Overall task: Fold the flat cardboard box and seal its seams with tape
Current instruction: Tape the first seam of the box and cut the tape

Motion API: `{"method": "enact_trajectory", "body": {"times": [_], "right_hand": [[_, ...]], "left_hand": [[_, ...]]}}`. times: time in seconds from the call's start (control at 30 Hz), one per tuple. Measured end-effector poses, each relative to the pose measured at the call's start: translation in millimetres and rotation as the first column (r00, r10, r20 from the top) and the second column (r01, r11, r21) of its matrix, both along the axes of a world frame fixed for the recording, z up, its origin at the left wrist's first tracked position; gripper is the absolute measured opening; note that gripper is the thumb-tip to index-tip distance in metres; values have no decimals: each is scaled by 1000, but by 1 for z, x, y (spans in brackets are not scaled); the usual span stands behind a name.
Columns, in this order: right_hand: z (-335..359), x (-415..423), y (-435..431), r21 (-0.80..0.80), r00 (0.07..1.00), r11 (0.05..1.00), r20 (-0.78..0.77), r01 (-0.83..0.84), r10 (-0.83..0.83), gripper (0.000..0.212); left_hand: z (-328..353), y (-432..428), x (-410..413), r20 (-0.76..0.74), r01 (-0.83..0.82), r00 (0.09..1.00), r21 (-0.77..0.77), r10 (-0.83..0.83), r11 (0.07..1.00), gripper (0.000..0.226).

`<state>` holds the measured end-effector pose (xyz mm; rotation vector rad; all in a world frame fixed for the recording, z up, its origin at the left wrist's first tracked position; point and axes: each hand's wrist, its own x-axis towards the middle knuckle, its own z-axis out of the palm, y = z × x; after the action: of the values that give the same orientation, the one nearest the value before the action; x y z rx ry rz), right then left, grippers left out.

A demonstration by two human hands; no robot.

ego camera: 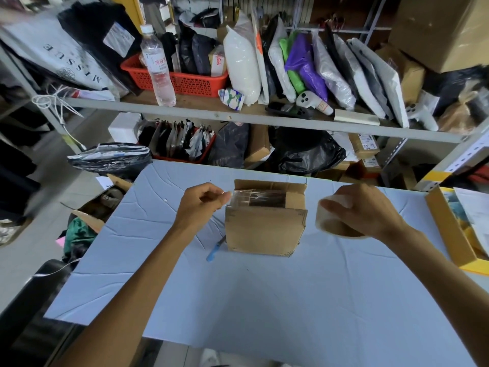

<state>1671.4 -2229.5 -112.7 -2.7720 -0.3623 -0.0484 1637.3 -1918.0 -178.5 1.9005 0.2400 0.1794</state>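
Standing on the creased pale-blue table sheet [264, 300]: small brown cardboard box [264, 231]. At its 3 o'clock, right hand [370, 210] curled round a beige roll of tape [336, 223]. At 10 o'clock, left hand [203, 202] pinching the clear tape strip [254, 198] stretched over the box top. At 7 o'clock, slim blue tool [215, 250].

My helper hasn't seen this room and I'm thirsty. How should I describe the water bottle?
Look at the long grey shelf above the table. Toward its left end sits a red basket; the water bottle stands upright just in front of it. It is the only clear, tall thing there, with a white cap.
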Motion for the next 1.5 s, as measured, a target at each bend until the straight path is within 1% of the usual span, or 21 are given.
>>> {"method": "enact_trajectory", "body": {"times": [0.07,0.2,0.27,0.4,0.47,0.57,0.7,0.8,0.97,1.2,1.33,1.5], "right_hand": [[0,1,1,9,1000,1000,4,15,-15,36],[-6,4,7,-25,996,996,-44,80,-82,48],[-11,3,11,-42,993,993,-25,113,-114,51],[-24,4,18,-89,989,985,21,148,-147,54],[-30,7,21,-120,990,983,31,141,-138,56],[-39,10,24,-153,991,980,56,130,-123,58],[-48,12,24,-170,988,974,62,149,-141,58],[-52,14,23,-181,986,971,69,159,-148,57],[-56,16,24,-201,984,968,127,152,-128,53],[-61,20,21,-233,987,961,97,148,-128,48],[-60,20,22,-187,996,979,48,86,-79,47],[-60,21,20,-217,999,976,41,14,-5,51]], "left_hand": [[-1,2,0,-18,-6,1000,-12,6,1000,15],[-11,2,-1,3,-78,997,37,78,996,14],[-16,2,-2,25,-99,995,43,98,994,12],[-30,0,-4,64,-119,992,106,113,987,8],[-35,-1,-5,94,-124,989,130,112,984,12],[-40,-1,-5,116,-111,989,117,97,987,24],[-46,-1,-2,115,-67,992,168,48,984,16],[-47,-1,2,119,-61,992,193,39,979,15],[-45,-2,8,125,-57,992,195,33,979,12],[-48,-2,11,109,-37,994,208,15,977,15],[-46,-2,10,120,-32,993,210,7,977,14],[-44,-4,12,128,-47,992,207,20,977,17]]}}
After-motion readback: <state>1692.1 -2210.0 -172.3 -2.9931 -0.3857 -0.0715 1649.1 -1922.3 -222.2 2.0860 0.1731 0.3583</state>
